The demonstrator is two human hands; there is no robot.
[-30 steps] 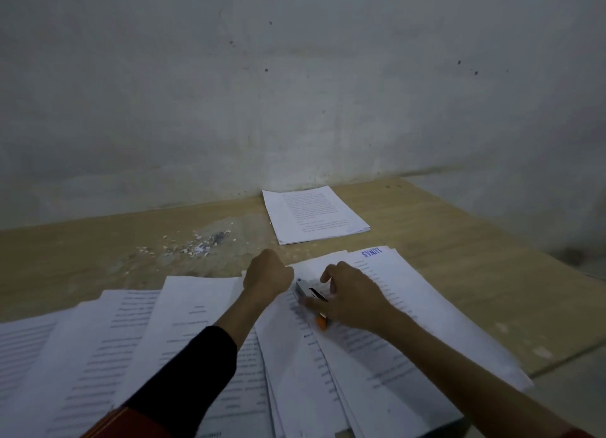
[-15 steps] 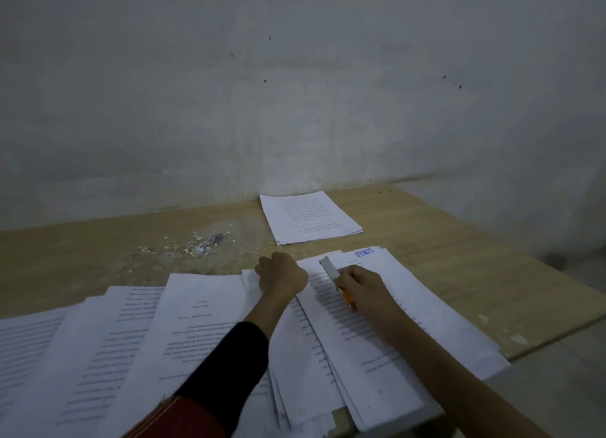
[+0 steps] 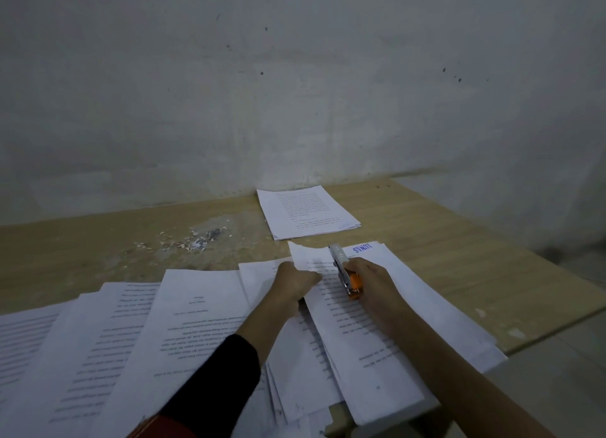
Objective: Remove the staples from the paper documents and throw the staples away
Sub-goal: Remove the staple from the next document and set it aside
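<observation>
Lifted the far corner of the top sheet (image 3: 347, 326) since a moment before, pinched in the curled left hand (image 3: 295, 281). Clasped the staple remover (image 3: 344, 270) in the right hand (image 3: 372, 278), just beside. Probably mid-extraction; called next for dropping the unseen staple on the scrap pile (image 3: 196, 240).

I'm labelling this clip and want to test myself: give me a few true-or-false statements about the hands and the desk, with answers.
1. The right hand grips an orange and silver tool. True.
2. The left hand lies flat and open on bare wood. False: its fingers hold the top edge of a printed sheet.
3. A neat stack lies near the wall, apart from both hands. True.
4. The staples sit in a bin. False: a heap of staples and scraps lies on the table.
</observation>
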